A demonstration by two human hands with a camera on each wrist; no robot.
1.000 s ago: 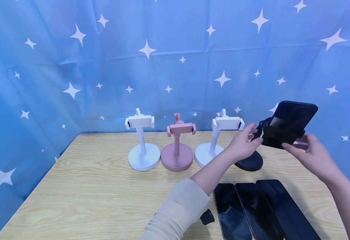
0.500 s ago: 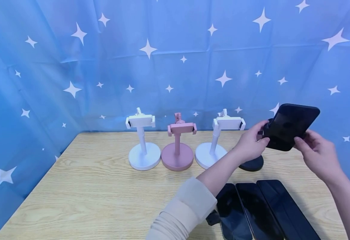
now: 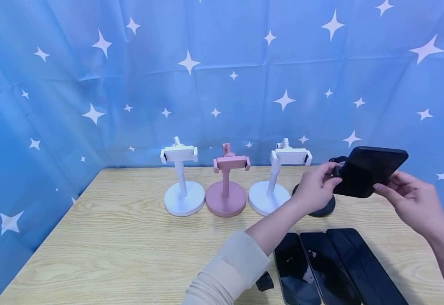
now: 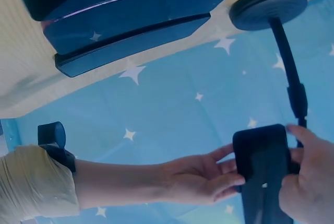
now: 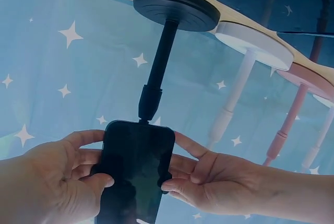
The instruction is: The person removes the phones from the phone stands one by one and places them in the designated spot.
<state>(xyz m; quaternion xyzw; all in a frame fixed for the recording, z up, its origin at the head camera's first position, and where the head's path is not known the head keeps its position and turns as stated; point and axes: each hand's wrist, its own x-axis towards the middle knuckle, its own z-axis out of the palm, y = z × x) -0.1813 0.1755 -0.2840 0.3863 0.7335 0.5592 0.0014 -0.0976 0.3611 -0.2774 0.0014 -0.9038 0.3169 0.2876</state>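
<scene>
A black smartphone [image 3: 374, 169] sits at the top of a black phone stand, tilted back with its screen up. The stand's round base [image 3: 324, 207] is on the table, partly hidden by my left wrist; its post [image 5: 163, 59] shows in the right wrist view. My left hand [image 3: 315, 188] pinches the phone's left side, thumb in front and fingers behind. On the opposite side my right hand [image 3: 416, 201] grips the lower right edge, thumb at the front. The clamp is mostly hidden behind the phone [image 5: 135, 166] and fingers.
A white stand [image 3: 183, 199], a pink stand [image 3: 225, 199] and another white stand [image 3: 269, 199] line up left of the black one. Several dark phones [image 3: 330, 264] lie side by side in front. A starry blue curtain [image 3: 206, 84] hangs behind the table [image 3: 111, 245].
The phone has tilted further back and now looks flatter. My left hand has moved right onto its side and now pinches it; my right hand keeps its grip and has shifted slightly right.
</scene>
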